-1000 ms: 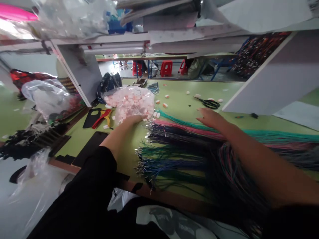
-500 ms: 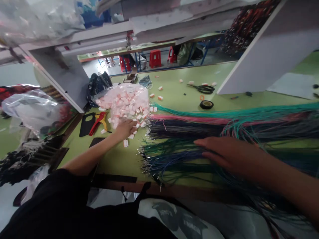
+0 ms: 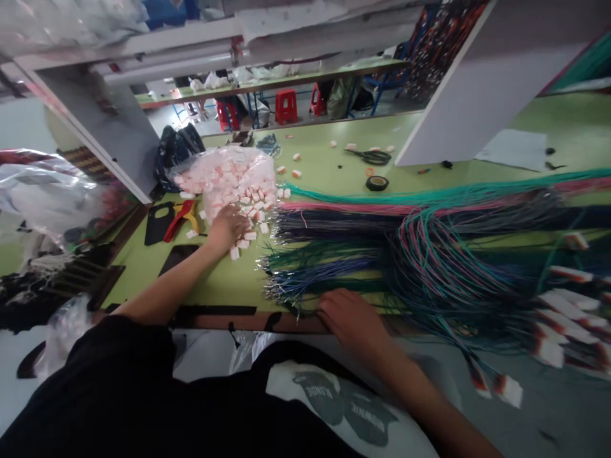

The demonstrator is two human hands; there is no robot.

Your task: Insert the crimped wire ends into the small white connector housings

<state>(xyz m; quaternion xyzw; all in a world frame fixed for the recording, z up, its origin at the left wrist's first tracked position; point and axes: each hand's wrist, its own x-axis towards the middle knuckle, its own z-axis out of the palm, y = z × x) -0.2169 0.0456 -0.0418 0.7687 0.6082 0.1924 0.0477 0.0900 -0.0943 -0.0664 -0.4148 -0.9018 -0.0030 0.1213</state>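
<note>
My left hand [image 3: 228, 228] is at the near side of a pile of white-and-orange connector housings [image 3: 249, 236], its fingers slightly apart and touching the pieces; its fingertips are partly hidden. Behind it, a clear plastic bag [image 3: 229, 166] full of the same housings spills onto the table. My right hand [image 3: 351, 315] rests at the table's front edge, below bundles of blue wires [image 3: 329, 270] and dark green wires [image 3: 324, 252]. Its fingers look loosely bent, with nothing visible in them. Farther back lie black wires [image 3: 329, 224], pink wires [image 3: 344, 208] and teal wires [image 3: 353, 198], metal-tipped ends to the left.
Red-and-yellow pliers [image 3: 181, 219], a black flat case [image 3: 159, 222] and a dark phone-like slab [image 3: 179, 258] lie left. Scissors [image 3: 372, 156] and black tape [image 3: 377, 183] lie behind the wires. Wired housings [image 3: 568, 318] hang over the front edge at right. White panels [image 3: 449, 83] frame the bench.
My right hand has moved left and down, off the wires to the front edge. My left hand stays at the housings. The view has shifted, showing the wired housings at right.
</note>
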